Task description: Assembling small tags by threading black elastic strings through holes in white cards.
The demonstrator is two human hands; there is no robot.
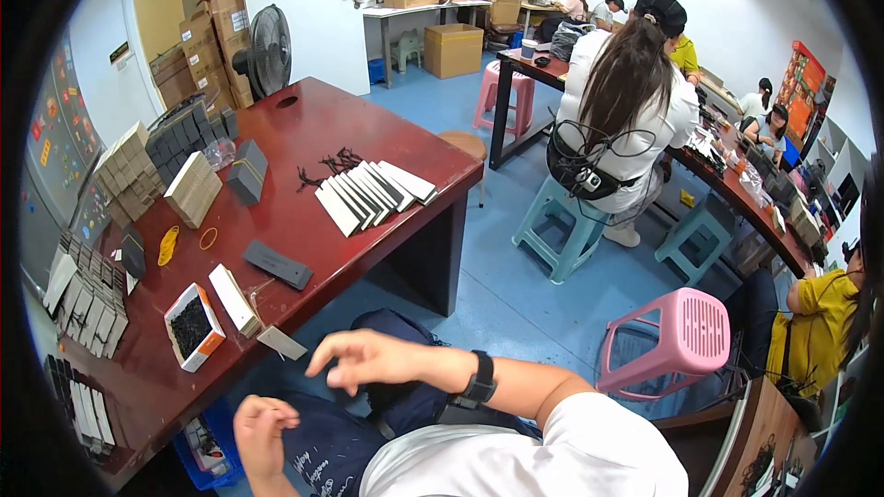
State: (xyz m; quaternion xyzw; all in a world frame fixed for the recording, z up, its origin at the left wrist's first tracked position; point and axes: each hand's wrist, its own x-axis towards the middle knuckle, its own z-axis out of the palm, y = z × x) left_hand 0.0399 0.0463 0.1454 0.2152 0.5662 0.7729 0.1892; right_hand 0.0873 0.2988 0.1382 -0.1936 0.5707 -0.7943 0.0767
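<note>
My right hand (364, 359) is above my lap beside the table edge. Its fingers are bent but apart, and nothing shows between them. Lower left, my left hand (262, 428) is raised with fingers curled and pressed together; whatever they may hold cannot be made out. Close to my right fingertips, a pale flat card (282, 342) juts over the table edge, with a thin string by it. Behind it lie a stack of white cards (234, 301) and an open white-and-orange box (215, 336) of small black pieces. A dark grey card stack (278, 264) rests farther in.
The dark red table (341, 120) carries a fanned row of white cards (373, 195) with black cords, yellow rubber bands (168, 245) and banded card stacks (193, 189). A pink stool (668, 340) stands right; a seated person (622, 101) is ahead. A blue bin (207, 446) sits under the table.
</note>
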